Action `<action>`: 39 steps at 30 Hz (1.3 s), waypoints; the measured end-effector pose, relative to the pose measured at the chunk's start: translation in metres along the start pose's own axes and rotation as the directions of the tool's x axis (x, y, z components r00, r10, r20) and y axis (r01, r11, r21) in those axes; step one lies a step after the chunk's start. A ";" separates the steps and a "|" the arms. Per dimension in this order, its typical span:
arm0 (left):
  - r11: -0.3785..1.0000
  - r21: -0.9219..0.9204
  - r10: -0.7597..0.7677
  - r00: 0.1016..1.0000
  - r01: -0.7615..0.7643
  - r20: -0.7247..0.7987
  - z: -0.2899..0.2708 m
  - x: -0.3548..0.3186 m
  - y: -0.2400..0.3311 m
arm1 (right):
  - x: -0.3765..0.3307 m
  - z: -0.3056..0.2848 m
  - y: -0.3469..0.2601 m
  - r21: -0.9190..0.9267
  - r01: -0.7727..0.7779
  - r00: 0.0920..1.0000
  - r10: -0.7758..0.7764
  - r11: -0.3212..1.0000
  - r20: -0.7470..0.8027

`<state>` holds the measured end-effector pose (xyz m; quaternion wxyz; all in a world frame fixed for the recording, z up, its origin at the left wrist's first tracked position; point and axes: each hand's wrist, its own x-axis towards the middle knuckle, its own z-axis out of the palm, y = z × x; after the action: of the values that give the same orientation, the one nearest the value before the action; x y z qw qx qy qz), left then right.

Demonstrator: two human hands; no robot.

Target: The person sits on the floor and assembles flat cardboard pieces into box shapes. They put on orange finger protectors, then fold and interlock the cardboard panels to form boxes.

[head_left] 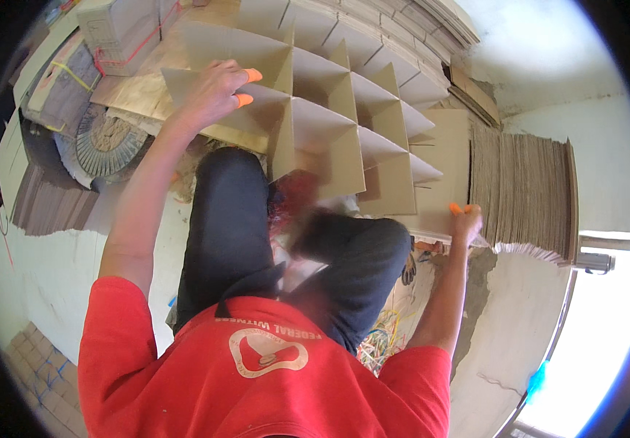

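Observation:
A brown cardboard divider grid (326, 113), made of slotted strips standing crosswise, is in front of my knees. My left hand (216, 93), with orange covers on two fingertips, is at its left side; thumb and finger sit on either side of a strip's upper edge. My right hand (466, 223) is at the near right, its orange-covered fingers curled close together by the near edge of a flat cardboard sheet (447, 146). What lies between those fingers, if anything, is hidden. Just right of that hand stands a thick row of cardboard strips (523, 193).
More cardboard strips (417, 36) are piled behind the grid. A carton (121, 33) with red strapping stands at the far left, above a round ridged object (110, 142). Another strip stack (52, 201) is at the left. Tangled coloured straps (380, 339) lie below my knee.

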<state>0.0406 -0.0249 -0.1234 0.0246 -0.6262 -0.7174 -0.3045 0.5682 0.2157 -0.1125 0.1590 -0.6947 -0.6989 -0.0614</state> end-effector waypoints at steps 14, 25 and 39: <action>0.989 -0.028 -0.145 0.962 0.142 -0.233 -0.024 -0.018 -0.066 | -0.054 -0.195 -0.198 0.866 0.330 0.944 -0.152 0.377 -0.294; 0.971 -0.132 -0.225 0.952 0.200 -0.207 -0.023 -0.028 -0.061 | -0.109 -0.158 -0.364 0.902 0.325 0.756 -0.651 0.283 -0.068; 0.971 -0.189 -0.183 0.967 0.149 -0.179 -0.021 -0.027 -0.068 | -0.122 -0.141 -0.418 0.769 0.480 0.713 -0.698 0.422 -0.062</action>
<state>-0.0231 -0.0607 -0.1452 0.0143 -0.5305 -0.7324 -0.4265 0.1718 0.0450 0.0388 0.2973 -0.2749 -0.8738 0.2692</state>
